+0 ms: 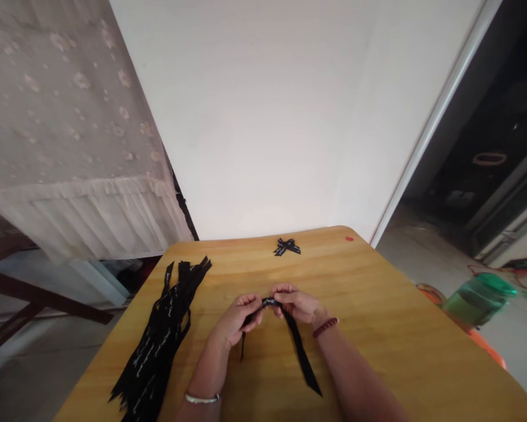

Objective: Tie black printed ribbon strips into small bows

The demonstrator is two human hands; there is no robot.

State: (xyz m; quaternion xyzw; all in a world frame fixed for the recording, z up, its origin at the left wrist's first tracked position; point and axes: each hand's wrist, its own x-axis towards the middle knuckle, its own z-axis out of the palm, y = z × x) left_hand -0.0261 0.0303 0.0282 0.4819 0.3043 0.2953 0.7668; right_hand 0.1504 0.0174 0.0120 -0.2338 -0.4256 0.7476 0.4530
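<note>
Both hands pinch one black ribbon [302, 354] printed with white lettering, over the middle of the table. My left hand [241, 316] is closed on it, and a narrow end dangles below those fingers. My right hand [296, 303] grips it a short way to the right, leaving a curved stretch between the two hands. From the right hand a long tail slants down to a pointed end. To the left lies a pile of black printed ribbons [162, 337]. A tied black bow [286, 247] rests beyond my hands, near the far edge.
The wooden table [360, 328] backs onto a white wall [263, 117]. A small red item [349, 238] lies at its far right corner. Lace-covered furniture [91, 217] and a dark wooden frame [17, 299] stand left. A green plastic container [478, 299] is right of the table.
</note>
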